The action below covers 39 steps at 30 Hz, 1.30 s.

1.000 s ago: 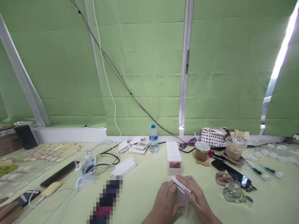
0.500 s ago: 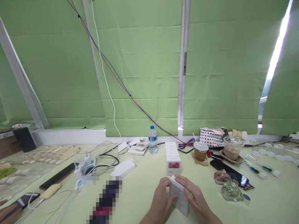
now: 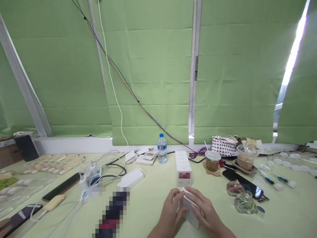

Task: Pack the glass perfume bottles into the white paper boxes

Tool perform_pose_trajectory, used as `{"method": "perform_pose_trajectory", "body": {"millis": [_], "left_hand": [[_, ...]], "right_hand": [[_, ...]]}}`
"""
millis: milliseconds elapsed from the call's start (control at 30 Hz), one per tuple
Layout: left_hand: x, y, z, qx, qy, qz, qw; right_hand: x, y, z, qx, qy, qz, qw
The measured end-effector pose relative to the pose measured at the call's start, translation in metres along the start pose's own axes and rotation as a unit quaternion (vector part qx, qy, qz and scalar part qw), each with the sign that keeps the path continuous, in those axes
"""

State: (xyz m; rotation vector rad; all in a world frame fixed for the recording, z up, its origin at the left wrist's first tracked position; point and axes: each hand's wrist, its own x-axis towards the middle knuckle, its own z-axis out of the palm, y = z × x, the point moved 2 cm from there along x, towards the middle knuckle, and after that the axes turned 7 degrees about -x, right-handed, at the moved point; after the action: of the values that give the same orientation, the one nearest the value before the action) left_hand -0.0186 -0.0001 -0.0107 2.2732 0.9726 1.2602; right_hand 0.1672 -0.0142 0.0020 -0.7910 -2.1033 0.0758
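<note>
Between my two hands is a small white carton, tilted and partly covered by my fingers. My left hand grips its left side, with the thumb against the near face and fingertips at the top edge. My right hand wraps the right side and top, its fingers bent over the upper end. Just beyond my hands stands a row of matching white cartons, the nearest one showing a dark pink picture on its front.
A water bottle stands behind, near flattened white boxes. One white box lies left, by a cable-filled power strip. To the right are a lidded cup, a black phone and clear packets. Another person's hand touches a phone at far left.
My fingers have shifted slightly inward over the top of the carton, covering more of it. At far left the other person's hand has drawn back toward the edge, uncovering more of the phone.
</note>
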Motion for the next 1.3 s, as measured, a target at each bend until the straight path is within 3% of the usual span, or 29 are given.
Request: {"method": "perform_pose_trajectory", "body": {"millis": [200,300,433,533,667,767,867,1033,1167,1300], "left_hand": [[0.0,-0.006,0.009,-0.052,0.008,0.026,0.998],[0.003,-0.002,0.01,-0.112,0.015,-0.004,0.994],[0.003,0.003,0.011,-0.179,-0.016,-0.04,0.983],[-0.002,0.002,0.008,-0.137,-0.021,0.032,0.99],[-0.01,-0.005,0.006,-0.042,-0.024,0.128,0.991],[-0.013,-0.006,0.005,-0.015,-0.034,0.16,0.986],[-0.012,-0.007,0.006,-0.03,-0.044,0.174,0.983],[-0.006,-0.01,0.008,-0.106,-0.003,0.095,0.99],[0.002,-0.005,0.007,-0.156,0.023,-0.04,0.987],[0.007,-0.001,0.007,-0.178,0.039,-0.096,0.979]], "right_hand": [[-0.003,0.004,0.008,0.0,0.064,-0.01,0.998],[-0.002,0.009,0.009,0.019,0.064,0.004,0.998],[0.0,0.018,0.003,-0.003,0.077,0.022,0.997],[-0.002,0.022,-0.004,-0.036,0.1,0.024,0.994],[-0.006,0.02,-0.008,-0.023,0.061,0.031,0.997],[-0.006,0.014,-0.004,0.002,0.048,-0.004,0.999],[-0.005,0.008,0.01,-0.024,0.076,-0.005,0.997],[-0.005,0.005,0.027,-0.001,0.095,0.063,0.994],[-0.004,0.016,0.022,0.162,0.084,0.092,0.979],[-0.004,0.032,0.011,0.278,0.032,0.143,0.949]]}}
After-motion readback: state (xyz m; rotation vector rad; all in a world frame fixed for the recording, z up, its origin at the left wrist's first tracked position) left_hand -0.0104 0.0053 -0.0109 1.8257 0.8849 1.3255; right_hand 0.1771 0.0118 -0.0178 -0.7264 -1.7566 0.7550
